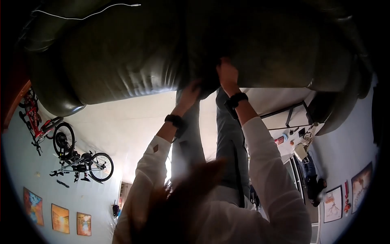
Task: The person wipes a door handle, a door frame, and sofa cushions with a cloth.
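A dark leather sofa (134,53) fills the upper part of the head view, its front edge just past my legs (231,146). My left hand (189,95) is at that edge, fingers curled inward towards the middle. Further up and to the right, my right hand (228,75) is closed against the dark seat. Between the two hands lies a dark shape (209,88), too shadowed to name. Both sets of fingertips fade into shadow, so what they grip is hidden. Each wrist wears a black band, one on the left (174,120) and one on the right (235,103).
A white cable (81,18) lies on the sofa at upper left. Two bicycles, one red (36,118) and one grey (81,164), stand at left. At right are a black-framed table (288,116) with small items and a person in dark clothing (312,185). Hair blurs the lower middle.
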`<state>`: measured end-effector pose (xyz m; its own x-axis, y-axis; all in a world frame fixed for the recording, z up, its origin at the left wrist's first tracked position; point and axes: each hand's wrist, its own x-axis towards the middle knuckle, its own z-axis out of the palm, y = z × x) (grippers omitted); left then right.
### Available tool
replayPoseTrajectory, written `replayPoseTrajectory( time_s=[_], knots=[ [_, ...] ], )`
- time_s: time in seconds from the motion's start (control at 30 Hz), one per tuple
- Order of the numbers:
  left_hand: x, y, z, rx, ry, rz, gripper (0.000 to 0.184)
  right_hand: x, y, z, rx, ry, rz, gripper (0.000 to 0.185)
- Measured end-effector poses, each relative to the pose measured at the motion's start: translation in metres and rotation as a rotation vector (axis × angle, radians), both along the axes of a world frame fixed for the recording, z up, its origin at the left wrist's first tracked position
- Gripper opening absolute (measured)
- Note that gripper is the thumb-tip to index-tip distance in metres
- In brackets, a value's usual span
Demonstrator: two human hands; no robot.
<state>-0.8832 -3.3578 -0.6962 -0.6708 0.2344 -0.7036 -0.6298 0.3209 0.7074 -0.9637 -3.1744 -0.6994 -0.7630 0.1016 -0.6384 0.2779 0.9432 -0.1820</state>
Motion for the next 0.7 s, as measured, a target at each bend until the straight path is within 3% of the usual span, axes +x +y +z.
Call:
replayPoseTrajectory(
  time_s=[0.07, 0.17, 0.27, 0.3, 0.4, 0.43, 0.6, 0.7],
  knots=[
    [-0.006, 0.013, -0.004, -0.027, 0.009, -0.041, 0.038, 0.014, 0.015, 0.011, -0.020, 0.110, -0.326, 0.027],
    [-0.024, 0.034, 0.015, -0.130, 0.059, -0.442, 0.037, 0.053, 0.041, 0.003, 0.014, 0.099, -0.403, 0.033],
    [-0.023, 0.051, 0.028, -0.001, -0.205, -0.430, 0.036, 0.083, 0.073, -0.018, 0.099, -0.047, -0.372, 0.037],
    [-0.020, 0.056, 0.034, 0.050, -0.241, -0.313, 0.036, 0.079, 0.082, -0.018, 0.125, -0.043, -0.399, 0.038],
    [-0.019, 0.076, 0.039, 0.054, -0.172, -0.191, 0.036, 0.061, 0.090, -0.012, 0.165, 0.042, -0.432, 0.036],
    [-0.012, 0.084, 0.034, -0.009, 0.076, -0.170, 0.035, 0.049, 0.084, 0.002, 0.161, 0.113, -0.433, 0.033],
    [-0.026, 0.095, 0.050, -0.174, 0.090, -0.284, 0.033, 0.033, 0.077, 0.003, 0.026, 0.344, -0.347, 0.028],
    [-0.013, 0.089, 0.038, -0.178, 0.002, -0.327, 0.031, 0.041, 0.067, 0.008, -0.076, 0.324, -0.296, 0.026]
  ],
)
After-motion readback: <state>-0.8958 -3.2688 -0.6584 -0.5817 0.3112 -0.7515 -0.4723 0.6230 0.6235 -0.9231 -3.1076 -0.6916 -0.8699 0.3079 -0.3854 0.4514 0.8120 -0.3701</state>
